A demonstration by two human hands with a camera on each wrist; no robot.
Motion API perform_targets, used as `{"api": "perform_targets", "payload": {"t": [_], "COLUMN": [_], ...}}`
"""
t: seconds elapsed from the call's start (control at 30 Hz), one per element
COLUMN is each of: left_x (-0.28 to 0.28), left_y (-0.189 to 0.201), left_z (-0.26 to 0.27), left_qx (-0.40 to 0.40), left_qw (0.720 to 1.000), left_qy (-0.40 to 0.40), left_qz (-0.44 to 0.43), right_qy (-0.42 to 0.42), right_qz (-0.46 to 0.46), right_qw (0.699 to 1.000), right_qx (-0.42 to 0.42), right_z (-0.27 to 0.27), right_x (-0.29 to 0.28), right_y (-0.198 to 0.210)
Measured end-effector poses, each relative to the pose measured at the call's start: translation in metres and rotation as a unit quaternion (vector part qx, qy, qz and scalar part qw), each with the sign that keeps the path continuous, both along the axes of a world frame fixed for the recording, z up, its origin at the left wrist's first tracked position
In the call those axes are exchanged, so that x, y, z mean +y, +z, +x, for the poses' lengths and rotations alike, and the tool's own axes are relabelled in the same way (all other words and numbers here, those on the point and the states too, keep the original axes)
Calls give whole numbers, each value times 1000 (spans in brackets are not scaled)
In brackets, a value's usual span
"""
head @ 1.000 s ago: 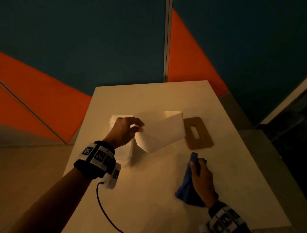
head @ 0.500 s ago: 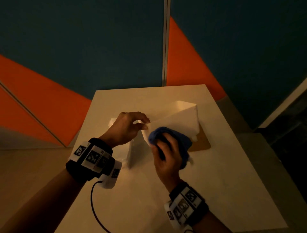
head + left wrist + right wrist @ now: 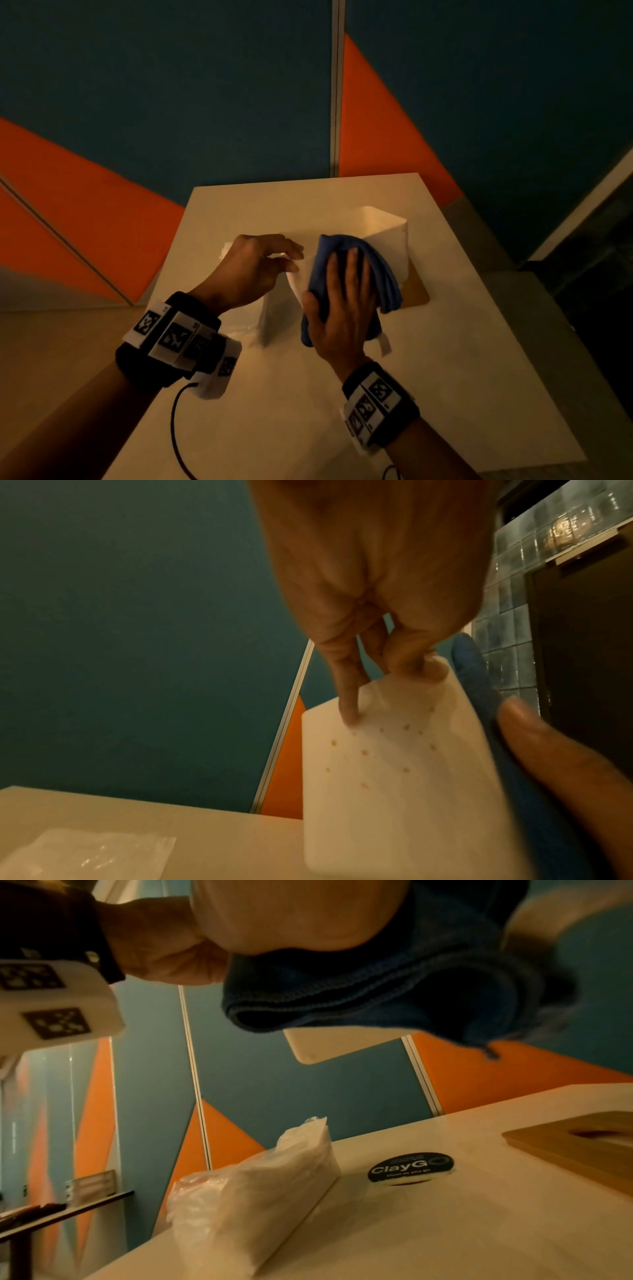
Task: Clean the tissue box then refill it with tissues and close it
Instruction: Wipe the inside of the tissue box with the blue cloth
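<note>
Tilting above the white table (image 3: 342, 394), the white tissue box (image 3: 387, 233) is held in the air by the left hand (image 3: 250, 270), whose thumb and fingers pinch its near corner. In the left wrist view the fingers (image 3: 346, 696) press on the box's flat face, which has small brownish spots. What is inside the box, I cannot tell; its opening is turned away from the head camera.

The right hand (image 3: 342, 308) lies with almost straight fingers on the blue cloth (image 3: 380, 274) and presses it flat against the box's side; the thumb wraps the cloth's lower edge.

Left of the box, under the left hand, the tissue pack (image 3: 260, 1185) in clear plastic lies on the table. Behind and right of the box, the wooden lid (image 3: 578, 1148) with its slot lies flat, partly hidden by the box in the head view. Between pack and lid sits a round black sticker (image 3: 411, 1168). The table part in front of the box, toward the person, gives open room; its right edge is near the lid.

Compared with half a second ago, the box is raised a little higher and turned more to the right, and the right hand has opened flatter over the cloth.
</note>
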State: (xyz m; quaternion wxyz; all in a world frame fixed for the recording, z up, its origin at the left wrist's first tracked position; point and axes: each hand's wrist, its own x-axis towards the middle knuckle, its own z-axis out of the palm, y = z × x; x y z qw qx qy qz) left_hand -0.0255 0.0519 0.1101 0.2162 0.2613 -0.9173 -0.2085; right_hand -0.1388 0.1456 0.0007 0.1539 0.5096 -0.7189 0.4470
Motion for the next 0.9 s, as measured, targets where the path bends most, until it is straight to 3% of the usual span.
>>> {"api": "perform_targets", "payload": {"t": [0.13,0.3,0.43,0.53,0.67,0.9], "left_x": [2,1,1,-5,-17,-10], "left_y": [-2,3,3,4,21,35], "left_z": [3,10,16,23,33,32], "left_qx": [-8,-4,10,36,71,109], "left_qw": [1000,999,999,998,988,982], "left_qy": [-8,-31,-47,-47,-38,-54], "left_qz": [-15,-25,-12,36,129,147], "right_qy": [22,-39,-39,21,115,131], "right_qz": [-10,-24,-43,-53,34,-62], "right_qw": [999,993,987,984,985,977], "right_qx": [29,-109,-151,-169,-125,-159], "right_z": [-4,-23,-45,-59,-75,-59], "right_x": [1,-2,-2,8,26,37], "right_y": [-1,15,26,30,26,18]}}
